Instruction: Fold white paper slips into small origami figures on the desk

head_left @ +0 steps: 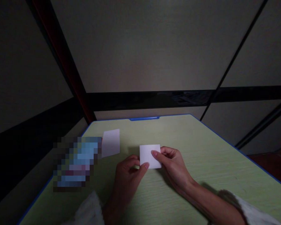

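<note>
A small white square of paper (149,153) is held just above the pale green table (201,156), near its middle. My left hand (128,175) pinches the paper's lower left corner with thumb and fingers. My right hand (172,164) grips its right edge, thumb on top and fingers curled behind. A second white paper (110,142) lies flat on the table to the left, touched by neither hand.
A blurred-out blue object (77,162) sits at the table's left edge beside the second paper. The table has a blue rim (144,118). Dark wall panels and a reddish post (67,65) stand behind it. White fuzzy sleeves cover both wrists.
</note>
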A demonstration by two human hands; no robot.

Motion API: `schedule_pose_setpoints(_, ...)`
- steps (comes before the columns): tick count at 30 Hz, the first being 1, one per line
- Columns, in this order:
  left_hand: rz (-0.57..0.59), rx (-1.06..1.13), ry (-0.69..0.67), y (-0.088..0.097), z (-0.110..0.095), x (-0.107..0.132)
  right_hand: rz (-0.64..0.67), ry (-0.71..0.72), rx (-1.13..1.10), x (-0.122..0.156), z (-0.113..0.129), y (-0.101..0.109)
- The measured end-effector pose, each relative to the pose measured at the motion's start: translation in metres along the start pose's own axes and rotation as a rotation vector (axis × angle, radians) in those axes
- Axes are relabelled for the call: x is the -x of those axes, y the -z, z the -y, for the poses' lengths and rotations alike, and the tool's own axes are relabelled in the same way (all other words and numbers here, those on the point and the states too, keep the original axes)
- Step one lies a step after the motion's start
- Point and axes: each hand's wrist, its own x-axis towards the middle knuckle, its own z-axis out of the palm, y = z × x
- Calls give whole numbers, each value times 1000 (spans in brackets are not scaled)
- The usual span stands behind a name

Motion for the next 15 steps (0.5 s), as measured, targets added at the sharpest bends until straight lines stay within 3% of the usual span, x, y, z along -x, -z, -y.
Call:
schedule_pose_setpoints(10, -138, 162, 68, 1, -4, 0, 72, 14, 61, 4, 0, 0)
schedule_pose_setpoints(15, -186, 398, 132, 1, 1, -3, 56, 2, 41, 2, -2, 0)
